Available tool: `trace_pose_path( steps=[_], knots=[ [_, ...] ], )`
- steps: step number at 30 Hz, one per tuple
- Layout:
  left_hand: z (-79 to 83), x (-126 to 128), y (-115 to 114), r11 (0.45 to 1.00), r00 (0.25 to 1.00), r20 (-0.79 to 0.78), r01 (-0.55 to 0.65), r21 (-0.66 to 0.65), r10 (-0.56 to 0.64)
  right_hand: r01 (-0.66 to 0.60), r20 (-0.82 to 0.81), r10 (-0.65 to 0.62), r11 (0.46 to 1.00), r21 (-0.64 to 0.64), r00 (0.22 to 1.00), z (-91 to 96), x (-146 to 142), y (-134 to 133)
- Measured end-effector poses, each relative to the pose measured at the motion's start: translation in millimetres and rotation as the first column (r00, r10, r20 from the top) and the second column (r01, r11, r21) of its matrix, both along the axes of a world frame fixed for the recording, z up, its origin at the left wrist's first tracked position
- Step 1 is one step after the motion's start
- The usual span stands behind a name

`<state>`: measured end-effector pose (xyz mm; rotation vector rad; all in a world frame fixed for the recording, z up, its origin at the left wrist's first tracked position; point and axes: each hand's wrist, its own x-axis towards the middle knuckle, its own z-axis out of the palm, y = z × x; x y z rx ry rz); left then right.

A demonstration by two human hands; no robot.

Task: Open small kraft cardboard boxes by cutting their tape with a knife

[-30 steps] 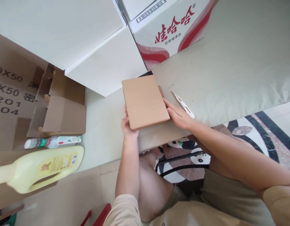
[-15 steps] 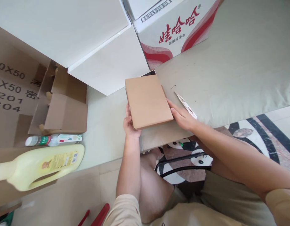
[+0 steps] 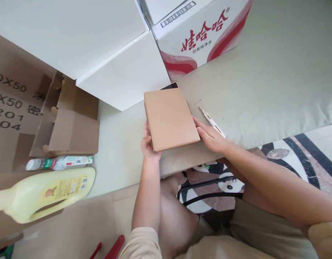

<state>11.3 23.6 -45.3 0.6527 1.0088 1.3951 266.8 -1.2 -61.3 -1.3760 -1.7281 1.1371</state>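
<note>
Pale green surface, white-and-red carton on it. Brown box over the surface's front part, between both hands: left hand grips left edge, fingers curled; right hand grips right edge, fingers straighter. White cutter just beside right hand.

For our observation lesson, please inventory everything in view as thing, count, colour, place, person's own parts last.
flat box: 1, brown, centre
cutter: 1, white, right of flat box
dark thing: 1, black, behind flat box
white box: at least 1, white, upper left
printed box: 1, white and red, top centre
cardboard: count unclear, brown, left
small bottle: 1, clear, left
large bottle: 1, yellow, lower left
cloth: 1, green, centre to right
red things: 2, red, bottom
black bars: 2, black, bottom centre
patterned floor: 1, multicoloured, right
left hand, right hand: 2, bare, beside flat box
arms: 2, tan-sleeved, bottom
legs: 2, olive shorts, bottom
</note>
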Motion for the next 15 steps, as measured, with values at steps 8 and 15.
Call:
trace_pose_path(
  steps=[8, 15],
  knots=[
    [-4.7, -1.3, -0.6, 1.000, 1.000, 0.012, -0.023, -0.021, 0.023, -0.033, 0.026, 0.034, 0.999, -0.020, 0.999, 5.1, 3.1, 0.2],
    [-4.4, -0.9, -1.5, 0.999, 0.999, 0.029, -0.039, -0.035, 0.040, -0.030, 0.016, 0.030, 1.000, 0.000, 0.999, 4.2, 2.1, -0.1]
  ],
)
